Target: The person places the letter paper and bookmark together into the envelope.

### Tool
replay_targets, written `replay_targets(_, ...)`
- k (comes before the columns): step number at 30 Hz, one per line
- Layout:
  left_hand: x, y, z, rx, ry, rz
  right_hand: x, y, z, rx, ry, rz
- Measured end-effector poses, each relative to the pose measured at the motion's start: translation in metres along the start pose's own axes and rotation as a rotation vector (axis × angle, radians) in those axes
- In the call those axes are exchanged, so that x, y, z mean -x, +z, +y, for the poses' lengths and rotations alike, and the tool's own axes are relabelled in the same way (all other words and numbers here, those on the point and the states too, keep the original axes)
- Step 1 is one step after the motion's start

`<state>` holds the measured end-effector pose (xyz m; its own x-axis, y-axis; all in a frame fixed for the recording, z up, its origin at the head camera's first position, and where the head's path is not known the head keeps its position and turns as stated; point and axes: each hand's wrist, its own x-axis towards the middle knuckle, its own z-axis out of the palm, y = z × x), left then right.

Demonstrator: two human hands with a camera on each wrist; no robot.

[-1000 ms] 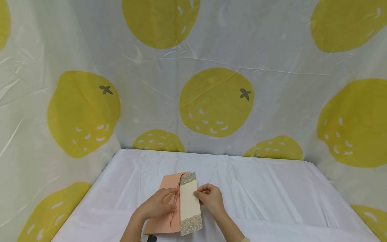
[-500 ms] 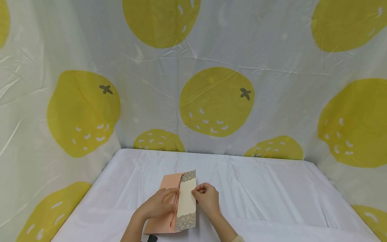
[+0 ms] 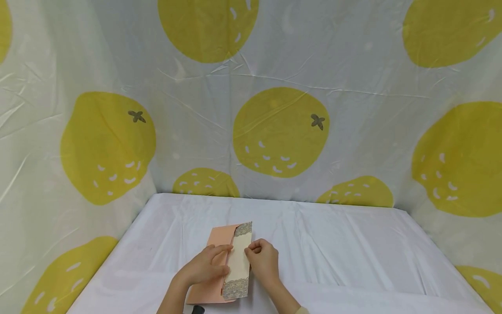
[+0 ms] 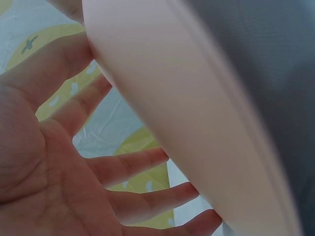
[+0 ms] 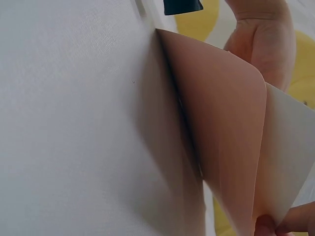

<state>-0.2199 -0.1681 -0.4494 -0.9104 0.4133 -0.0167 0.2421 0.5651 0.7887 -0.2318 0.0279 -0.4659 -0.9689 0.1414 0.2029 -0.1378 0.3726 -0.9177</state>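
Observation:
A peach paper envelope lies tilted on the white cloth, its opening facing right. A cream card with grey lace-patterned ends sits partly in that opening; its left portion is hidden. My right hand pinches the card's right edge between thumb and forefinger. Spread over the envelope, my left hand touches it near the opening with thumb and fingers apart. In the left wrist view, fairly straight fingers meet the edge of a pale, bowed paper surface. The right wrist view shows the envelope raised on one side, with the card projecting.
White cloth covers the table. Behind it and at both sides hang pale curtains printed with yellow fruit. A small dark object shows at the bottom edge, beside the left forearm.
My right hand has moved left with the card, and less of the card shows outside the envelope. The left hand has stayed nearly in place on the envelope.

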Motion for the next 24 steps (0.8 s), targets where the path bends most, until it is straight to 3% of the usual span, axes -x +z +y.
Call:
replay_targets(15, -0.0003, 0.0004, 0.0009, -0.037, -0.017, 0.012, 0.0018, 0.0050, -0.0019, -0.058, 0.031, -0.167)
replay_targets(24, 0.0000, 0.0005, 0.0029, -0.031, -0.044, 0.015, 0.0044, 0.0063, -0.0038, -0.078, 0.022, -0.226)
